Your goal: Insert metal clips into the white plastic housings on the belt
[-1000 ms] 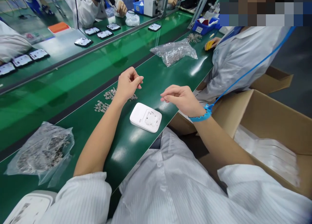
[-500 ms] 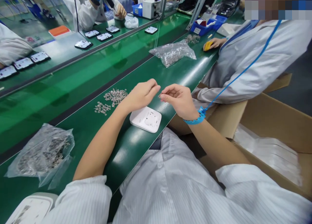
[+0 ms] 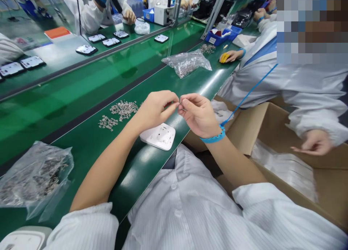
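My left hand [image 3: 157, 108] and my right hand [image 3: 198, 114] meet fingertip to fingertip above the bench edge, both closed in a pinch. A tiny metal piece [image 3: 180, 101] shows at the right fingertips; what the left fingers grip is too small to make out. Below my left hand, a white plastic housing [image 3: 160, 137] with a recessed panel lies on the green bench [image 3: 136, 170]. Beyond my left wrist are loose small metal parts [image 3: 123, 109] in a larger and a smaller heap. A blue strap [image 3: 213, 136] with a cord circles my right wrist.
Clear bags of metal parts lie at left [image 3: 38, 177] and farther along [image 3: 187, 61]. Another white housing [image 3: 24, 238] sits at bottom left. An open carton [image 3: 282, 134] stands at right beside a co-worker, whose hand [image 3: 317, 143] hangs over it. Dark-edged units [image 3: 87, 49] line the far bench.
My fingertips have come together from slightly apart. The co-worker at right has turned and a hand now shows over the carton. The view has shifted slightly right.
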